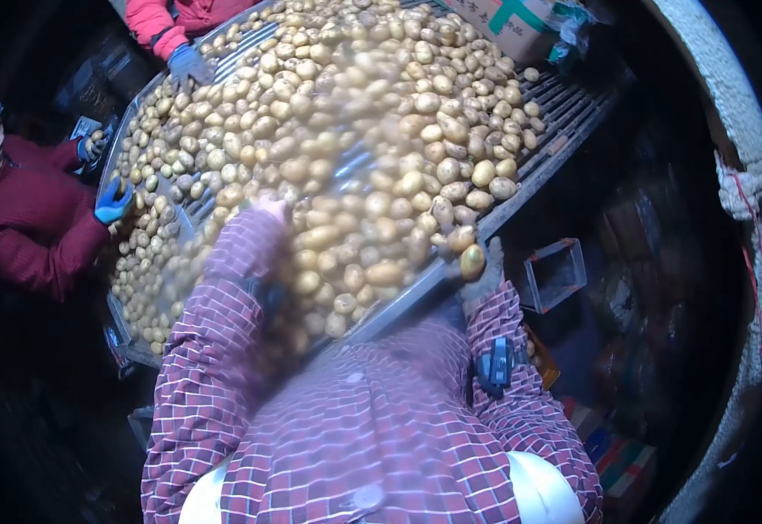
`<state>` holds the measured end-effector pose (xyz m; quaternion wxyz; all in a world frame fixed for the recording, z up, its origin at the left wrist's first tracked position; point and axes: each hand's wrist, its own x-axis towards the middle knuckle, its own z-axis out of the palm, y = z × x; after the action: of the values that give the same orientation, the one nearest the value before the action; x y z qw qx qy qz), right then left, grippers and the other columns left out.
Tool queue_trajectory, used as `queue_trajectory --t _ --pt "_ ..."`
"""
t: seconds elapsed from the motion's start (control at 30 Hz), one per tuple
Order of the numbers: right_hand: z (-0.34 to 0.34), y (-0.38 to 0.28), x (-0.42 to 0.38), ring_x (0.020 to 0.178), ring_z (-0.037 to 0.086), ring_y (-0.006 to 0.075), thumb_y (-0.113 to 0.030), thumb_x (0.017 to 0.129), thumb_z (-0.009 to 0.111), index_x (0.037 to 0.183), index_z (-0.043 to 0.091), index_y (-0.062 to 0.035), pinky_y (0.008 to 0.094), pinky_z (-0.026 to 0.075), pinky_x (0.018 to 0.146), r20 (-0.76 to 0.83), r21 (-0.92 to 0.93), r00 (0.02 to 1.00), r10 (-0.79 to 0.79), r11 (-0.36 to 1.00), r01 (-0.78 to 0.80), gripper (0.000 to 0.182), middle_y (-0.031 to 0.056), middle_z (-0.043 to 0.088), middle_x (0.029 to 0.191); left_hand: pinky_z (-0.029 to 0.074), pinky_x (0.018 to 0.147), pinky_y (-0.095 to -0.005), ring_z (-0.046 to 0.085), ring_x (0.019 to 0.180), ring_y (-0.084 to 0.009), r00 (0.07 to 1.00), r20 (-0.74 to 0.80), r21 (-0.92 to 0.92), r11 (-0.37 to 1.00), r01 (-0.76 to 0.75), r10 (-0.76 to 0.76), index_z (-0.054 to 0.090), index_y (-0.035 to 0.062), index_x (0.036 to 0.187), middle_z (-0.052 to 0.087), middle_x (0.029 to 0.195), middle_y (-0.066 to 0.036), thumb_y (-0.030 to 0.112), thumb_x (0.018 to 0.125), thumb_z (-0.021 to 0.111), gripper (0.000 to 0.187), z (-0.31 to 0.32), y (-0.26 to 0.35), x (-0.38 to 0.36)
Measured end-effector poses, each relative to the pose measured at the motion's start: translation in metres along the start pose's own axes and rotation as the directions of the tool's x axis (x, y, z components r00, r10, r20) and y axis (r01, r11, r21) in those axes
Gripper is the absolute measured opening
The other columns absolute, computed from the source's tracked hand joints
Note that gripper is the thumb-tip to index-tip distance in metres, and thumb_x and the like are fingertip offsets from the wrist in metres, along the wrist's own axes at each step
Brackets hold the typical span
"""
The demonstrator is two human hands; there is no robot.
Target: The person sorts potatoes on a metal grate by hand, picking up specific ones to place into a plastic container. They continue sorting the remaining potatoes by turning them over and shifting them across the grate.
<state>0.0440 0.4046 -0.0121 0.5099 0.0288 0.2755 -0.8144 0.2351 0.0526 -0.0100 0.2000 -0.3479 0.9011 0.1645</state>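
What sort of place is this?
Probably a potato sorting or packing shed: loose potatoes are heaped across a large slatted table, other people's gloved hands reach in at its edge, and a cardboard box sits at the far side.

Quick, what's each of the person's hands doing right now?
Left hand: over the potatoes, too blurred to tell.
Right hand: seems to hold one potato; grip unclear.

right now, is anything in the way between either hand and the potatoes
Nothing visible for the left hand, blurred right at the potatoes. The right hand is outside the metal edge, which lies between it and most of them; nothing visible separates it from the single potato beside it.
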Motion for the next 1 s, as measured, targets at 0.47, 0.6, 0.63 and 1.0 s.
queue_trajectory --t 0.47,0.6,0.63,1.0 --pt "0.040 0.088 -0.066 0.111 0.060 0.0317 -0.022 0.092 0.061 0.129 0.051 -0.0048 0.0409 0.057 0.077 0.063 0.031 0.998 -0.016 0.999 0.014 0.042 0.0148 0.056 0.124 0.053 0.081 -0.0340 0.065 0.090 -0.0240 0.778 -0.627 -0.458 0.800 -0.388 0.019 0.064 0.0080 0.111 0.067 0.102 -0.012 0.018 0.074 0.079 0.041 0.028 0.038 -0.076" --pt "0.011 0.096 -0.035 0.109 0.060 0.0239 -0.023 0.094 0.057 0.126 0.053 -0.0029 0.0376 0.055 0.086 0.260 0.265 0.965 0.032 0.959 -0.104 0.038 0.0137 0.058 0.120 0.055 0.078 -0.0340 0.068 0.086 -0.0226 0.834 -0.493 -0.566 0.636 -0.525 0.250 0.064 0.0053 0.108 0.068 0.099 -0.013 0.018 0.077 0.078 0.037 0.042 0.136 -0.126" --pt "0.009 0.093 -0.035 0.108 0.060 0.0235 -0.024 0.094 0.057 0.126 0.053 -0.0031 0.0368 0.054 0.088 0.193 0.315 0.977 0.088 0.938 -0.147 0.038 0.0135 0.058 0.119 0.055 0.078 -0.0344 0.068 0.087 -0.0264 0.755 -0.520 -0.410 0.659 -0.630 0.399 0.064 0.0064 0.107 0.067 0.098 -0.015 0.013 0.076 0.075 0.033 0.043 0.154 -0.137" --pt "-0.111 -0.091 -0.108 0.087 0.052 0.0166 -0.020 0.091 0.061 0.095 0.055 -0.0060 0.0345 0.053 0.076 -0.103 0.397 0.778 -0.619 0.692 0.603 0.016 0.0077 0.051 0.099 0.048 0.093 -0.0427 0.058 0.110 -0.0356 0.549 -0.410 -0.240 0.495 -0.835 0.728 0.061 0.0058 0.120 0.059 0.122 -0.018 0.010 0.075 0.071 0.046 0.075 0.190 -0.123"
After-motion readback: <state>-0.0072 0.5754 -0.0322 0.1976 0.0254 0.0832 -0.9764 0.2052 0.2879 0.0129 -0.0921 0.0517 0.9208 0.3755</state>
